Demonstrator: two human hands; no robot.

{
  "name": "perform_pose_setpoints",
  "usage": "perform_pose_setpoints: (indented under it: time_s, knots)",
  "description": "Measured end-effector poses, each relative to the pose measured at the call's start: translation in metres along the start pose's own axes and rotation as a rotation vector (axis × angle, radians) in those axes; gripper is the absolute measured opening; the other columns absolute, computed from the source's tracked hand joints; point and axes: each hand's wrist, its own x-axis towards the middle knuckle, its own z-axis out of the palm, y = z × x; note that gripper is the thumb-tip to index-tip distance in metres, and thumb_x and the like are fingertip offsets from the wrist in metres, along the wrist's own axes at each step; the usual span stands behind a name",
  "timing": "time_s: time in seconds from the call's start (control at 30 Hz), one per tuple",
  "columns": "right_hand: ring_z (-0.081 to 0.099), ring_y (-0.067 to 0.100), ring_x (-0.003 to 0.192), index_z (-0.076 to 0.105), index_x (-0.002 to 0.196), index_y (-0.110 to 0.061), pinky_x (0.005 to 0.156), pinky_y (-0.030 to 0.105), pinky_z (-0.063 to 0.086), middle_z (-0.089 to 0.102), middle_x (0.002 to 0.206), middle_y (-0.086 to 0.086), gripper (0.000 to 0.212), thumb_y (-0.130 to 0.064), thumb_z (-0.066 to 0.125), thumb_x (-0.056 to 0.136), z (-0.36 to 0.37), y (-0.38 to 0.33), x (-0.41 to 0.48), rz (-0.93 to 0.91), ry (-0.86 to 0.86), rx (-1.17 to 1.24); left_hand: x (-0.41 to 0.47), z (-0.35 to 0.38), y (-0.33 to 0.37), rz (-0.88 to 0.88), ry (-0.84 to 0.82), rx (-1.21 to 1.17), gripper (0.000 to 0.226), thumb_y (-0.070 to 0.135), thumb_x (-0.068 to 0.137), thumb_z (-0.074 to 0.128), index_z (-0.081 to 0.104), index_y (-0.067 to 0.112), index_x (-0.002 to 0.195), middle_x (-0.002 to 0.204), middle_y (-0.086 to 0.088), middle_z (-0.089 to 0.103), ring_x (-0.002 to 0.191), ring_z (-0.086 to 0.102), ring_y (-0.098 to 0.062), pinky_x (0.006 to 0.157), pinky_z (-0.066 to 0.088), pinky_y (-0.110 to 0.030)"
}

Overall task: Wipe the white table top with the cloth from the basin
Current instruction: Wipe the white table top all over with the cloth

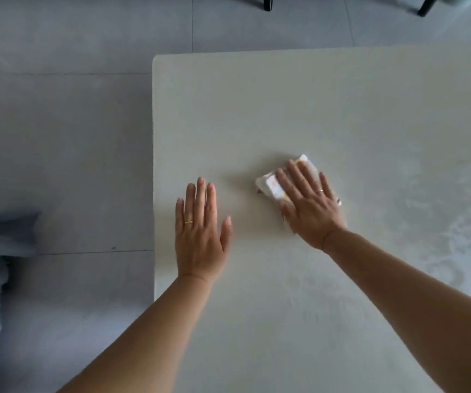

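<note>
Head view: the right hand (311, 205) lies flat, fingers spread, pressing the folded cloth (274, 186) onto the white table top (299, 109); wiping appears under way. The left hand (200, 234) rests open and empty just beside the left edge, bracing. Damp streaks show at right, so the next stroke likely calls for sweeping toward the dry far corner.

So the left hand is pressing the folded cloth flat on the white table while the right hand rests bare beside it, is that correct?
Not quite: the hands are swapped. In the head view the right hand presses the folded cloth flat on the white table, while the left hand rests bare beside it.
</note>
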Motion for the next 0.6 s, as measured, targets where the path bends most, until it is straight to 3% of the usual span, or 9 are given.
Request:
perform_pose_setpoints:
  time_s: [0.1, 0.17, 0.23, 0.33, 0.4, 0.53, 0.6]
  knots:
    - [-0.012, 0.017, 0.145, 0.002, 0.150, -0.030, 0.118, 0.042, -0.008, -0.006, 0.160, -0.002, 0.058, -0.047, 0.020, 0.097, 0.005, -0.009, -0.004, 0.417, 0.029, 0.125, -0.043, 0.000, 0.007, 0.024, -0.097, 0.014, 0.062, 0.041, 0.097, 0.025, 0.027, 0.006, 0.148, 0.157, -0.012, 0.020, 0.146, 0.016, -0.027, 0.118, 0.011, -0.043]
    - [-0.015, 0.020, 0.145, -0.001, 0.150, -0.027, 0.117, 0.043, -0.012, -0.010, 0.159, 0.001, 0.061, -0.047, 0.022, 0.097, 0.014, -0.051, -0.017, 0.466, 0.039, 0.151, -0.070, 0.004, 0.015, 0.010, -0.146, 0.024, 0.062, 0.041, 0.096, 0.026, 0.028, 0.005, 0.147, 0.156, -0.013, 0.023, 0.145, 0.019, -0.028, 0.117, 0.014, -0.044]
    - [-0.012, 0.022, 0.145, 0.004, 0.151, -0.025, 0.117, 0.044, -0.010, -0.009, 0.157, 0.000, 0.062, -0.048, 0.023, 0.096, 0.023, -0.083, -0.044, 0.280, 0.019, 0.130, -0.089, 0.006, 0.021, -0.040, -0.182, 0.044, 0.063, 0.041, 0.096, 0.025, 0.030, 0.004, 0.146, 0.155, -0.014, 0.026, 0.143, 0.024, -0.029, 0.116, 0.016, -0.044]
    - [0.005, 0.024, 0.146, 0.019, 0.149, -0.025, 0.117, 0.049, 0.008, 0.009, 0.157, 0.001, 0.059, -0.048, 0.026, 0.096, 0.022, -0.066, -0.073, -0.097, -0.004, 0.044, -0.098, 0.010, 0.021, -0.063, -0.200, 0.069, 0.063, 0.041, 0.095, 0.027, 0.033, 0.003, 0.145, 0.153, -0.015, 0.029, 0.142, 0.027, -0.029, 0.116, 0.017, -0.044]
    - [0.010, 0.022, 0.146, 0.019, 0.149, -0.027, 0.117, 0.049, 0.011, 0.015, 0.157, 0.001, 0.058, -0.048, 0.024, 0.095, 0.018, -0.030, -0.069, -0.132, 0.011, -0.005, -0.098, 0.011, 0.021, -0.065, -0.191, 0.054, 0.064, 0.040, 0.093, 0.032, 0.031, 0.004, 0.146, 0.155, -0.014, 0.026, 0.144, 0.022, -0.028, 0.117, 0.015, -0.043]
    - [-0.007, 0.017, 0.146, 0.007, 0.150, -0.029, 0.118, 0.043, -0.006, 0.001, 0.160, 0.000, 0.063, -0.050, 0.009, 0.091, 0.016, -0.027, -0.063, 0.424, 0.047, 0.149, -0.098, 0.011, 0.022, -0.082, -0.180, 0.043, 0.065, 0.039, 0.092, 0.033, 0.028, 0.005, 0.148, 0.156, -0.012, 0.023, 0.145, 0.018, -0.026, 0.117, 0.016, -0.044]
    - [-0.006, 0.021, 0.146, 0.008, 0.150, -0.026, 0.117, 0.045, -0.006, 0.002, 0.159, 0.004, 0.064, -0.050, 0.011, 0.091, 0.023, -0.073, -0.078, 0.427, 0.044, 0.171, -0.098, 0.010, 0.022, -0.085, -0.176, 0.047, 0.063, 0.037, 0.092, 0.031, 0.031, 0.004, 0.146, 0.155, -0.013, 0.026, 0.144, 0.021, -0.027, 0.116, 0.017, -0.044]
